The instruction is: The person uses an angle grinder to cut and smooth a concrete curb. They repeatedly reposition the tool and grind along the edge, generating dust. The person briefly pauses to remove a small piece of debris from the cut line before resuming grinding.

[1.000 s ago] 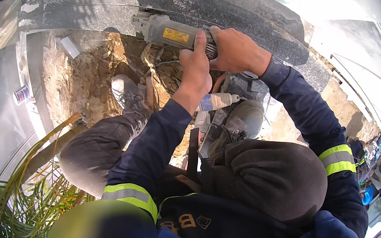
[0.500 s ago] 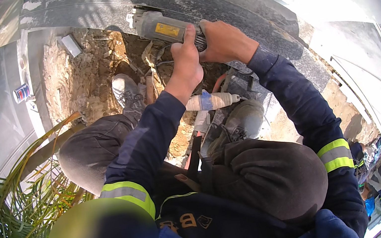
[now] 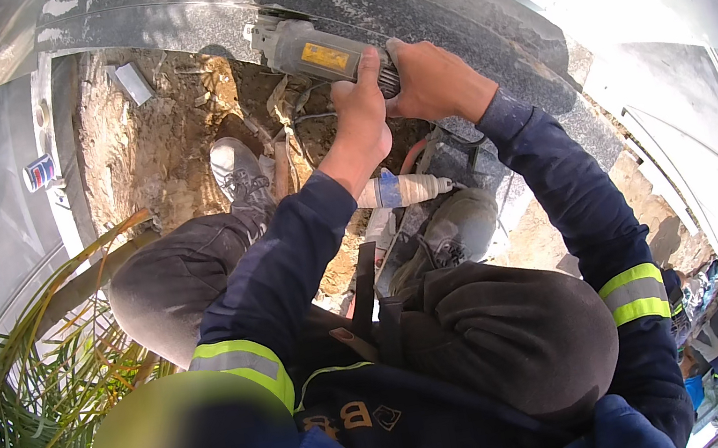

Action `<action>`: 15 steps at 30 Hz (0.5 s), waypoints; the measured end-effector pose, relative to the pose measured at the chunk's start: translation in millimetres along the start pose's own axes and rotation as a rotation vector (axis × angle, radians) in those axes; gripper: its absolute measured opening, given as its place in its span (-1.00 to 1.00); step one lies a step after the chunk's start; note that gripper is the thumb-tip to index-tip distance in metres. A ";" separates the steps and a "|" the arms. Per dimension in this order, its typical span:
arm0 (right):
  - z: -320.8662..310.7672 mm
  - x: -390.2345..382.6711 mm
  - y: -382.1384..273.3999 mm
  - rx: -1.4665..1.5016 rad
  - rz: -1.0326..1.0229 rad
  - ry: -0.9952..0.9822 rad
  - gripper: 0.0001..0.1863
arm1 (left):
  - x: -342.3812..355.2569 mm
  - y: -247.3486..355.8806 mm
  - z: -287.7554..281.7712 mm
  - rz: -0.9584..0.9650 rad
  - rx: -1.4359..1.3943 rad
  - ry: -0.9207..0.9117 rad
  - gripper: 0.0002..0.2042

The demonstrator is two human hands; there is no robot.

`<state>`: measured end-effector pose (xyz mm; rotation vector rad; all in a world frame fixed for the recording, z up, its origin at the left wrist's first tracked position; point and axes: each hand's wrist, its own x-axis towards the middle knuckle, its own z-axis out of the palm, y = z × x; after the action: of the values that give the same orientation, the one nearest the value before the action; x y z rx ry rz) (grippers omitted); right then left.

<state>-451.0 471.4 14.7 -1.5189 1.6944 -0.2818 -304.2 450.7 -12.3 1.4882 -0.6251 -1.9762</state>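
Observation:
A grey, dusty angle grinder [image 3: 323, 54] with a yellow label lies across the top middle, over the stone edge of the dug hole. Its head points left, and no disc shows from here. My left hand [image 3: 361, 108] is closed round the near side of its rear end, with the thumb up along the housing. From the right, my right hand [image 3: 430, 79] wraps round the vented back end, its thumb on top. Below my hands, between my shoes, lies a pale tapered power tool [image 3: 415, 187] with blue tape round it. My left forearm hides part of the ground.
Dirt [image 3: 134, 157] fills the hole at left, where a pale block [image 3: 131, 84] lies. A dark granite slab [image 3: 501, 48] runs along the far side. A small can [image 3: 40, 173] stands on the left ledge. Palm fronds [image 3: 37, 401] reach in at lower left.
Both hands and the grinder have shifted slightly to the right. My grip on it looks the same, and the taped tool has not visibly moved.

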 end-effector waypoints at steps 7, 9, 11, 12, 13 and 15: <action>-4.0 -5.4 -2.1 -0.020 0.032 -0.012 -0.33 | -6.6 0.2 3.4 0.008 -0.005 -0.021 -0.56; -6.2 -17.8 -0.5 -0.002 0.042 -0.020 -0.34 | -22.3 0.6 10.3 0.000 -0.001 -0.045 -0.53; -8.9 -30.3 1.7 0.021 0.057 -0.030 -0.35 | -36.9 0.4 16.7 -0.008 -0.004 -0.115 -0.54; -7.9 -30.0 2.2 0.016 0.050 -0.024 -0.36 | -36.1 -0.6 15.3 -0.043 0.016 -0.089 -0.54; -6.4 -31.5 4.5 0.012 0.049 -0.014 -0.36 | -36.2 -0.3 16.9 -0.083 0.036 -0.068 -0.54; -4.0 -31.3 7.5 0.002 0.041 0.003 -0.36 | -37.1 2.3 16.9 -0.077 0.000 -0.117 -0.54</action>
<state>-461.3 500.2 25.5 -1.4806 1.7252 -0.2645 -312.3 475.1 19.3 1.4239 -0.6252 -2.1348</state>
